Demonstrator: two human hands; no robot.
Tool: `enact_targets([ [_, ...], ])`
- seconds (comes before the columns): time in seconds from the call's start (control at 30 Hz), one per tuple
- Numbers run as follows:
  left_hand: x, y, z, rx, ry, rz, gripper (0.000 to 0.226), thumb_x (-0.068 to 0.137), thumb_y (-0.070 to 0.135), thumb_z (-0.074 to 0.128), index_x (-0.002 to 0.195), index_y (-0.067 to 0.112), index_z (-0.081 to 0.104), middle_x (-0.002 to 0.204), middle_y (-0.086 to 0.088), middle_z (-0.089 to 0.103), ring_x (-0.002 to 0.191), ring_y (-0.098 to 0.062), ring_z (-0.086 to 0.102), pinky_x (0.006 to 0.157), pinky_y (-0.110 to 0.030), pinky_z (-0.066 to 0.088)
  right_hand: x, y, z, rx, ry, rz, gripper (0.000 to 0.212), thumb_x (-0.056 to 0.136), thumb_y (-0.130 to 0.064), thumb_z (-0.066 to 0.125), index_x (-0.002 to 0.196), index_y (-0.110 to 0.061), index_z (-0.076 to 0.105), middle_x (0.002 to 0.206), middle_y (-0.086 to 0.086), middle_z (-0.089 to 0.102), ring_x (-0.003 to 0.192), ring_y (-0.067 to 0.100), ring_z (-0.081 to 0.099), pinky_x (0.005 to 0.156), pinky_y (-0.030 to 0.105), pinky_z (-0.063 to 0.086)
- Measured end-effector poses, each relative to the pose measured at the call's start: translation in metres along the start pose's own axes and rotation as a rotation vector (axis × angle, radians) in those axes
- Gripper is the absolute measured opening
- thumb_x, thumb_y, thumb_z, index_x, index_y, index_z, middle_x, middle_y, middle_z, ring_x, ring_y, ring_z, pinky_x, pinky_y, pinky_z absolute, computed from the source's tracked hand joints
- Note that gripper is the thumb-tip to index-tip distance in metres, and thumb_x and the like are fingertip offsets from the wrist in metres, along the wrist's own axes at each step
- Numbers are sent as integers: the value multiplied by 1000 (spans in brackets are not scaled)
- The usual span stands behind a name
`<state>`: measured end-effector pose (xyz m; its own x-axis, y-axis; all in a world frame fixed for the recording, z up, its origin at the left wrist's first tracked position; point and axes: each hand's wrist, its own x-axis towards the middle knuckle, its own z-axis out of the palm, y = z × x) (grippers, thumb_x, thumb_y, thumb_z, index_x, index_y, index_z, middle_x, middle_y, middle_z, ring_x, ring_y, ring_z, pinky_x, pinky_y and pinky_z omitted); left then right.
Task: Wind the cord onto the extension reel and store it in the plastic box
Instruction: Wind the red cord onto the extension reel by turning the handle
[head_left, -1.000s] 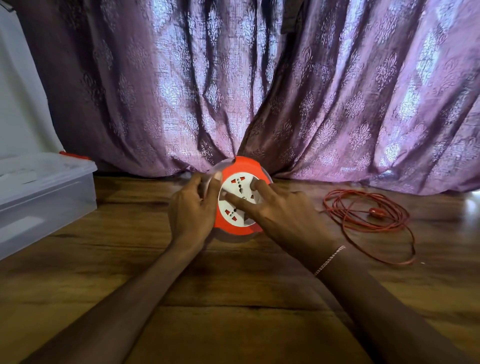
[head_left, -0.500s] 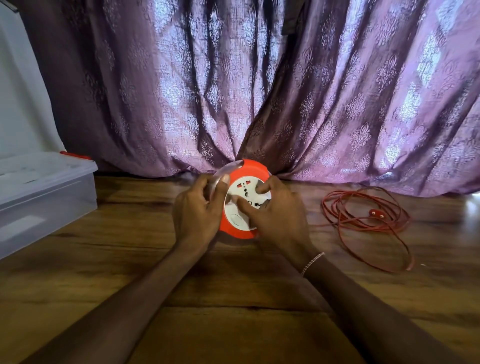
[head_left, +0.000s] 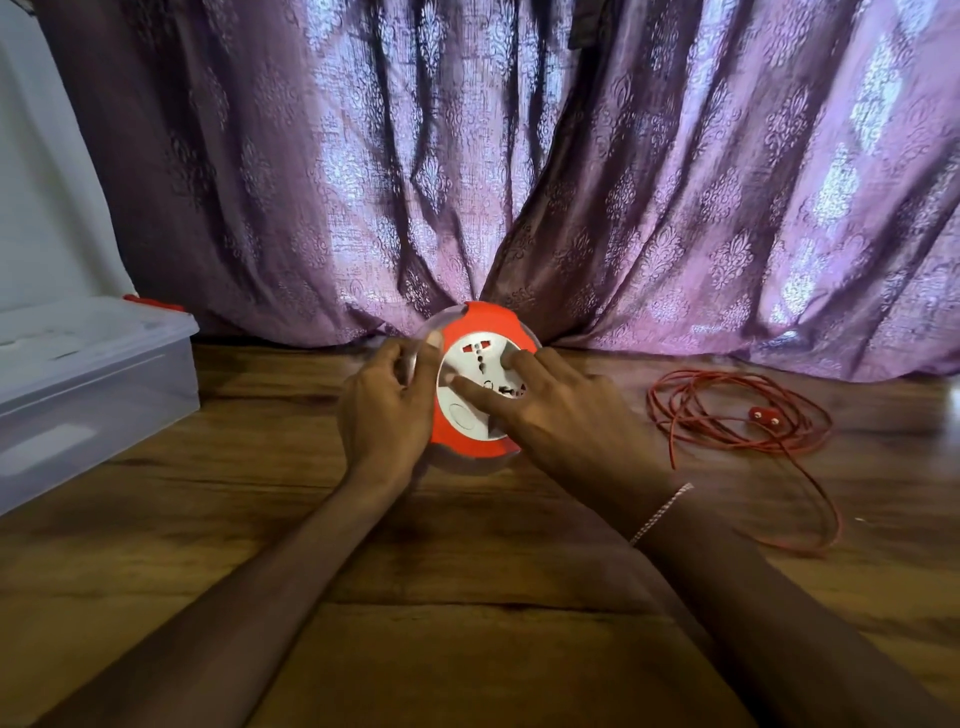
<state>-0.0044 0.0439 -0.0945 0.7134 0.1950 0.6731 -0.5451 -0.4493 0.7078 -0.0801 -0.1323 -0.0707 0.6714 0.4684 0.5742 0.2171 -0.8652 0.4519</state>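
Orange reel (head_left: 488, 323), rim gripped by the left hand (head_left: 385, 411) for steadiness, takes the right hand's (head_left: 569, 413) straight fingers (head_left: 480, 391) on its socket face (head_left: 464, 370), likely to wind the loose cord (head_left: 727, 415) lying right of it.

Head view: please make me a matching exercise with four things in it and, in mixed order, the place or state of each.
1 reel
2 cord
3 box
4 curtain

A hangs at the back
B lies loose, right side
C between left hand and right hand
D stands at far left

Pairs: 1-C, 2-B, 3-D, 4-A
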Motion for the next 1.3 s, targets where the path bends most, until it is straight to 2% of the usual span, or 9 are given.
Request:
enact_targets([
  [0.23, -3, -1, 3, 45, -39, 69, 58, 91, 71, 43, 88, 18, 67, 73, -3, 71, 72, -27, 68, 68, -43, 54, 0, 5, 2, 38, 138, 23, 53, 79, -57, 62, 130, -44, 64, 82, -1, 72, 67, 28, 68, 47, 30, 39],
  [0.3, -3, -2, 3, 42, -38, 75, 57, 91, 70, 45, 86, 18, 66, 70, -3, 70, 70, -28, 67, 66, -44, 54, 0, 1, 5, 100, 162, 154, 60, 74, -70, 58, 128, -45, 64, 76, 2, 74, 62, 31, 69, 49, 31, 40],
  [0.4, -5, 1, 5, 38, -31, 68, 59, 91, 71, 44, 83, 16, 63, 68, -4, 68, 68, -29, 66, 65, -44, 53, 6, -9, 9, 323, 57, 511, 72, 68, -87, 50, 122, -40, 61, 82, 4, 76, 81, 33, 72, 66, 39, 55],
  [0.53, -7, 1, 7, 50, -40, 78, 58, 91, 71, 44, 83, 17, 62, 69, -4, 70, 69, -30, 68, 64, -44, 54, 10, -18, 7, 797, 57, 846, 55, 69, -75, 69, 94, -29, 51, 76, 2, 76, 70, 26, 74, 65, 40, 58],
  [0.67, -6, 1, 6, 83, -24, 79, 59, 90, 71, 43, 86, 17, 66, 73, -5, 72, 74, -32, 69, 67, -42, 54, 11, -20, 3, 1217, 3, 947, 41, 83, -50, 79, 96, -25, 50, 61, 2, 74, 45, 26, 70, 54, 46, 60],
  [0.8, -1, 2, 3, 37, 17, 26, 66, 87, 74, 39, 88, 15, 69, 78, -8, 74, 79, -33, 69, 71, -42, 53, 4, 0, 0, 594, 42, 535, 41, 83, -58, 72, 113, -36, 56, 75, -12, 76, 74, 20, 74, 66, 38, 56],
  [1.0, 4, -1, -1, -11, 46, -4, 58, 90, 72, 42, 74, 18, 56, 72, -7, 69, 74, -32, 66, 69, -45, 53, -2, 12, -1, 111, 138, 38, 59, 90, -44, 71, 144, -43, 50, 130, 0, 63, 86, 24, 71, 48, 29, 41],
  [1.13, 0, 1, 0, -15, 24, 35, 56, 90, 74, 42, 77, 22, 59, 72, -4, 70, 73, -29, 68, 67, -43, 54, 0, 1, 4, -15, 81, -3, 64, 92, -42, 67, 150, -46, 41, 123, 10, 62, 89, 31, 69, 48, 33, 46],
  [1.3, 0, 1, -1, -27, 15, 84, 54, 91, 72, 45, 87, 21, 65, 73, -2, 72, 72, -27, 70, 66, -45, 56, 2, -2, 2, -19, 173, 66, 59, 85, -60, 58, 142, -46, 52, 92, 0, 71, 64, 26, 69, 47, 27, 32],
])
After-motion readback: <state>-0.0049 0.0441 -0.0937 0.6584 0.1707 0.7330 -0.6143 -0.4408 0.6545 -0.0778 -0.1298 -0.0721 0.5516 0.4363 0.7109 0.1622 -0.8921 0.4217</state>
